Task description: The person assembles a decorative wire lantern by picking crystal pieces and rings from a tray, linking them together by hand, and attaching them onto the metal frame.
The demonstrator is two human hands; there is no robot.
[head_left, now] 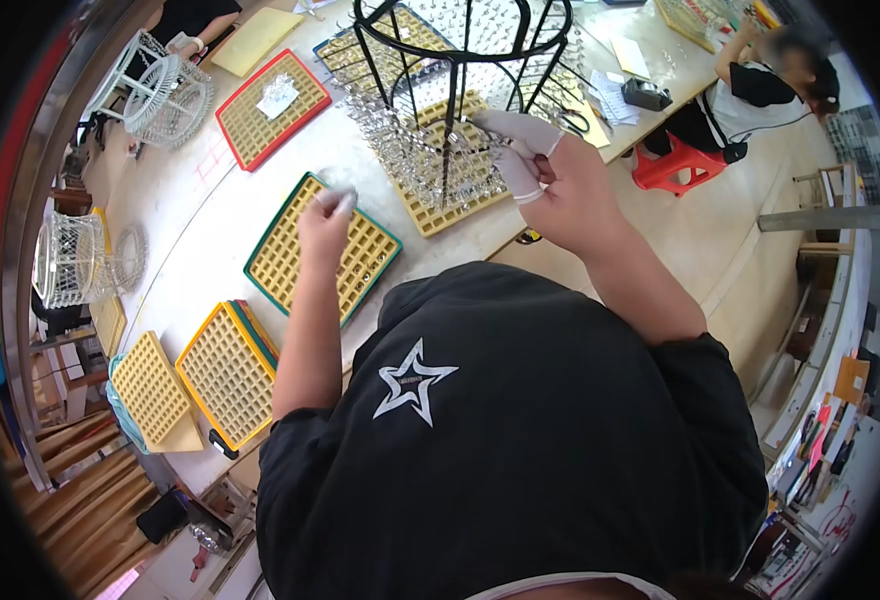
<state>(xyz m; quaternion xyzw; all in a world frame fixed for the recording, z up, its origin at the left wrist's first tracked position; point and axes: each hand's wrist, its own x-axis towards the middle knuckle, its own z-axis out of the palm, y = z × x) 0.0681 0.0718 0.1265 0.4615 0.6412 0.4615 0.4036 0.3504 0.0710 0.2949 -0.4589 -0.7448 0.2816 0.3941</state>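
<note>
My left hand (326, 222) is over a green-rimmed tray (290, 215) with a yellow grid of small compartments. Its thumb and fingers are pinched together, and whatever they hold is too small to make out. A few compartments at the tray's lower right contain small dark or shiny bits. My right hand (550, 170), with white covers on its fingers, is closed beside a black wire rack (447, 120). Many small shiny metal pieces (400, 150) hang around this rack. The fingertips touch or nearly touch them, and what they grip is hidden.
A yellow grid board (430, 220) lies under the rack. A red-rimmed tray (235, 130) with a shiny packet is farther back. More grid trays (222, 375) lean at lower left. White wire racks (70, 260) stand left. A seated person (760, 100) is at right, near a red stool (675, 170).
</note>
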